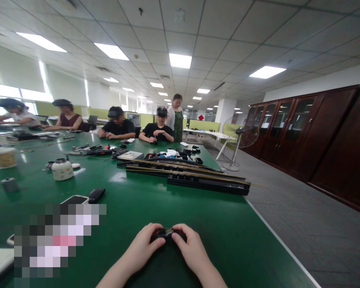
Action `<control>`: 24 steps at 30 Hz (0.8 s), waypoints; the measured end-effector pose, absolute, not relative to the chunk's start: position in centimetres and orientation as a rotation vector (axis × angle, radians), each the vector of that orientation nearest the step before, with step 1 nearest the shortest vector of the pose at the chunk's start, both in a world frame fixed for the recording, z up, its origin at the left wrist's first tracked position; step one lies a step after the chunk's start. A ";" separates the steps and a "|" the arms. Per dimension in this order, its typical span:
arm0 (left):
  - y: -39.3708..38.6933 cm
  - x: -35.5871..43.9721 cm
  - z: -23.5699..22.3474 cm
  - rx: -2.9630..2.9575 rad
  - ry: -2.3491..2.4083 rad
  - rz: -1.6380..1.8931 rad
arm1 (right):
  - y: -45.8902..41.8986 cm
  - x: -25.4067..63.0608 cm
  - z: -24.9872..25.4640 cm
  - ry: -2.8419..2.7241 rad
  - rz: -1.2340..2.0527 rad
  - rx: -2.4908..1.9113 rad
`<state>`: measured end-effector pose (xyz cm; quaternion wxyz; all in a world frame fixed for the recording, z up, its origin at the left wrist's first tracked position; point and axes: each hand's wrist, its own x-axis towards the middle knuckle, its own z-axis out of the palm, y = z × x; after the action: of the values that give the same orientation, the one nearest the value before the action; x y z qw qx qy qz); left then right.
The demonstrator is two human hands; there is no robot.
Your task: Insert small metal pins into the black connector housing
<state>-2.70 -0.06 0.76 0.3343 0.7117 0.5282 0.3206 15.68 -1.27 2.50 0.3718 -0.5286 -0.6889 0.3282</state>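
Near the front of the green table (pixel 123 232), a small black part (pixel 168 232) with a lighter, brassy middle sits between my two hands. My left hand (pixel 147 242) grips its left end, thumb in front and fingers behind. At the other end, my right hand (pixel 189 242) pinches it the same way. Fingers cover both ends, so its exact kind cannot be made out.
Long black rails (pixel 208 186) with thin brass-coloured rods lie across the table ahead. Tools (pixel 93 151), a white patterned jar (pixel 62 169), a grey metal cylinder (pixel 9 185) and a phone (pixel 75 199) lie leftward. Several people sit beyond; one person (pixel 177 116) stands. A fan (pixel 238 140) stands right.
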 end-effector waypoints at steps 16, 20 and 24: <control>0.0 -2.7 0.4 1.851 1.327 0.872 | -1.5 15.7 2.4 -1.763 0.850 -1.359; 0.0 -2.6 0.5 1.854 1.341 0.859 | -1.4 15.7 2.3 -1.773 0.841 -1.406; 0.0 -2.6 0.5 1.880 1.343 0.859 | -1.4 15.8 2.3 -1.781 0.832 -1.433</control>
<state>-2.63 -0.01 0.46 0.3317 0.7196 0.5139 0.3288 15.75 -1.37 2.30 0.3470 -0.5525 -0.6867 0.3206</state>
